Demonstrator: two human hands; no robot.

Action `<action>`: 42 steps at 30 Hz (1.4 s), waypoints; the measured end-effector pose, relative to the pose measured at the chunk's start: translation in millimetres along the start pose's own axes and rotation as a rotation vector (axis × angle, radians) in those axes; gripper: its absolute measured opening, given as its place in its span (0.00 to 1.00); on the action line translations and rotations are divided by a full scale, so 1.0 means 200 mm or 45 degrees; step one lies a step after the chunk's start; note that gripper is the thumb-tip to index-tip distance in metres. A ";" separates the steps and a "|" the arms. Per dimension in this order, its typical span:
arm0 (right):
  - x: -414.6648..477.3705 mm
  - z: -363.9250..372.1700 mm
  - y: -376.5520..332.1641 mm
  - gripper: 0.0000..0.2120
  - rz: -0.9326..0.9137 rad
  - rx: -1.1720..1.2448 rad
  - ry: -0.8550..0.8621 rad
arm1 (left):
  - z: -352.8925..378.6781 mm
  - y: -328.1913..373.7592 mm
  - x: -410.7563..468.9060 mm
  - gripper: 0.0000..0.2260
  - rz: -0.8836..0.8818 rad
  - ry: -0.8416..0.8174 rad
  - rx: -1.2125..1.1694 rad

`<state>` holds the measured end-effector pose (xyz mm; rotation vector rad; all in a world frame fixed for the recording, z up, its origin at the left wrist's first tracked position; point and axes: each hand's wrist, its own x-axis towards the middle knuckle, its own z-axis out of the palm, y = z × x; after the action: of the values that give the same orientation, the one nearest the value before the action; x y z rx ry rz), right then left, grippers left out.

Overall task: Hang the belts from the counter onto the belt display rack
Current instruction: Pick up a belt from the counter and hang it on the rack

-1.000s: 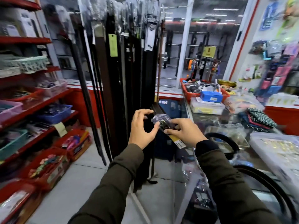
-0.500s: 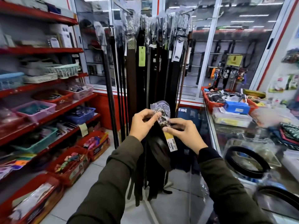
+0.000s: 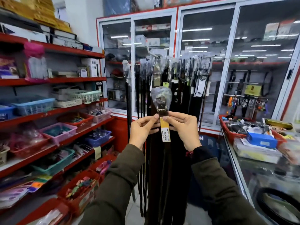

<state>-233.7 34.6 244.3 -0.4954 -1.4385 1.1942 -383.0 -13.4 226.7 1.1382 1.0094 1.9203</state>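
Now my left hand point(image 3: 142, 129) and right hand point(image 3: 184, 129) pinch the belt point(image 3: 161, 111) between them, below the rack point(image 3: 170, 62); its plastic-wrapped buckle point(image 3: 160, 99) could miss the hook and slip.

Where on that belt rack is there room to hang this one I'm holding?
The rack is packed with hanging belts from its middle rightward. The likeliest gap is toward the left, between the lone belt and the main cluster. Both the left hand and right hand hold the wrapped belt below the rail.
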 end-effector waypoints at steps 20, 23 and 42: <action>0.49 0.44 -0.46 0.12 -0.311 -0.141 0.144 | 0.06 0.58 0.43 0.12 0.302 0.058 -0.171; 0.52 0.45 -0.49 0.12 -0.244 -0.114 0.146 | 0.07 0.61 0.46 0.09 0.267 0.065 -0.225; 0.62 0.35 -0.21 0.14 -0.322 -0.697 0.339 | 0.12 0.30 0.62 0.14 0.469 0.189 0.497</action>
<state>-317.5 95.5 350.9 -0.7867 -1.5340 0.5013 -419.4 68.8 333.5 1.5019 1.3776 2.1783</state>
